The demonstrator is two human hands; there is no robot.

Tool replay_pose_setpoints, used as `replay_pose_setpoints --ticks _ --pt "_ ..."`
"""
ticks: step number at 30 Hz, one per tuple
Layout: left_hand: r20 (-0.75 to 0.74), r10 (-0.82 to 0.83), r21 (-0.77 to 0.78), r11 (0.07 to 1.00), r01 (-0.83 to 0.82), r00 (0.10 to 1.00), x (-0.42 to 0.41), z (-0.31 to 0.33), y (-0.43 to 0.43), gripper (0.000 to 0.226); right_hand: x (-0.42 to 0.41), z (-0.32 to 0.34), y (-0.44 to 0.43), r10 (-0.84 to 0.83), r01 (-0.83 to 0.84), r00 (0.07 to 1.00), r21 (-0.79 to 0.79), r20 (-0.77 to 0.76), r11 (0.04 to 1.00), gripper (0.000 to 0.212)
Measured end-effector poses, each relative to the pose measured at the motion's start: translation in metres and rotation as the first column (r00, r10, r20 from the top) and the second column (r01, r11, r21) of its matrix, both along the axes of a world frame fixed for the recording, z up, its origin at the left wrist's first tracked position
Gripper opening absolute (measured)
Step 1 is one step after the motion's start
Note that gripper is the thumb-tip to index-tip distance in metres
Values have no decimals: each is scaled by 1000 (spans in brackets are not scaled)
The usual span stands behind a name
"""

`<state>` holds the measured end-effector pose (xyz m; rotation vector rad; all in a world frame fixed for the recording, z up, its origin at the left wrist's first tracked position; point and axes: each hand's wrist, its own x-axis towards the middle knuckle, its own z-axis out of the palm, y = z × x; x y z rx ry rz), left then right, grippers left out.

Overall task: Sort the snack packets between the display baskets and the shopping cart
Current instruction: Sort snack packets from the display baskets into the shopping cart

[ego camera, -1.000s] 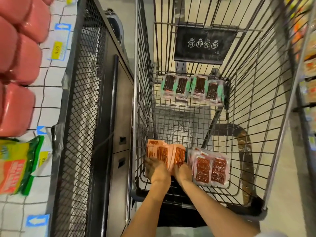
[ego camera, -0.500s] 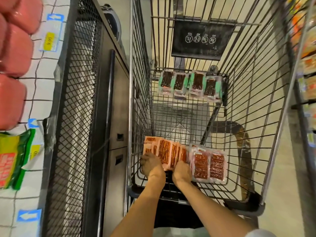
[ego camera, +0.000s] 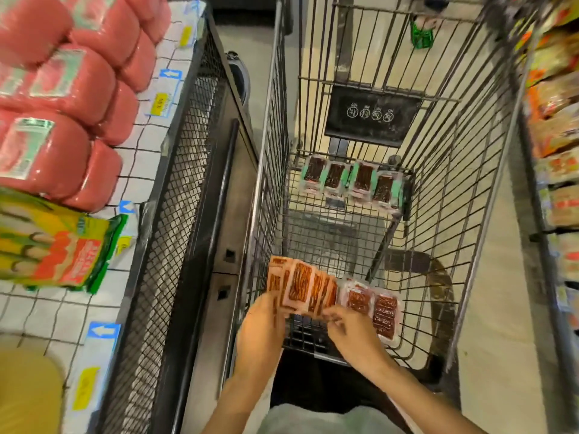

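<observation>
Both forearms reach in from 6 o'clock over the near end of the shopping cart (ego camera: 272,158). The left hand (ego camera: 262,322) is raised, palm turned inward, its fingers curled round the lower edge of a fan of orange packets (ego camera: 300,285) held upright at the cart's 7 o'clock corner. The right hand (ego camera: 355,335) lies at the fan's 4 o'clock edge with bent fingers (blurred, so a grip cannot be told). The red packets (ego camera: 374,305) lie flat just beside it at 5 o'clock; the green-edged packets (ego camera: 351,180) line the 12 o'clock end. The mesh display basket (ego camera: 175,214) stands at 9 o'clock.
</observation>
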<state>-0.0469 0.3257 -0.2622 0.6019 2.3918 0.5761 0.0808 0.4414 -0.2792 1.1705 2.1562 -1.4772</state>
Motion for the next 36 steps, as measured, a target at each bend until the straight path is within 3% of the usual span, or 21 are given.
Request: replay_pose_setpoints --ticks 4,8,12,16,25,30,36 --pt "83 294 238 922 -305 952 39 65 -76 19 46 60 3 277 -267 946 85 -167 960 27" --pt "99 501 285 813 -507 860 97 106 -143 19 69 108 -7 437 -427 871 92 -226 900 23" --pt "-92 595 266 788 -556 799 154 129 -196 23 75 137 -29 533 -527 800 102 -275 844 29" --pt "-189 669 262 740 -620 719 207 145 -243 28 68 154 -64 644 -636 676 157 -358 755 27" --pt "-242 860 399 510 -762 449 294 153 -358 26 59 165 -208 771 -794 391 239 -502 559 31" --pt "-225 876 395 482 -782 426 328 157 -452 28 79 169 -320 793 -826 290 278 -536 490 30" --pt "-195 860 423 508 -750 473 352 186 -546 25 103 198 -434 748 -819 263 269 -609 507 20"
